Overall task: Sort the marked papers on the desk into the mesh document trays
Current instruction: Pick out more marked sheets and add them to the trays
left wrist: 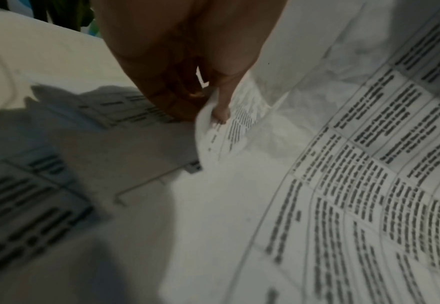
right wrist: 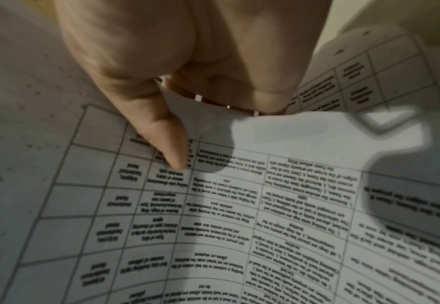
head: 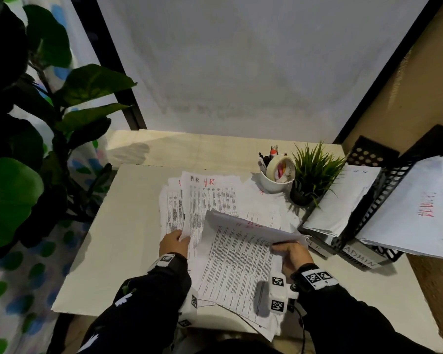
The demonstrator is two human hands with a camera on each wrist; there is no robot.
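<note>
A messy pile of printed papers (head: 210, 198) marked "HR" in red and black lies in the middle of the desk. My right hand (head: 290, 254) grips the right edge of a printed sheet (head: 238, 254), lifted and curled off the pile; in the right wrist view the thumb (right wrist: 172, 152) presses on that sheet (right wrist: 265, 205). My left hand (head: 174, 242) pinches the lower corner of another sheet (left wrist: 213, 127) on the pile's left side. Two black mesh trays stand at the right: the nearer-left tray (head: 325, 247) and the one labelled "ADMIN" (head: 358, 260), both holding papers.
A white cup (head: 271, 183) with pens and a tape roll stands behind the pile, beside a small potted grass plant (head: 315, 172). A large leafy plant (head: 36, 123) crowds the desk's left side. A wall rises at the back and right.
</note>
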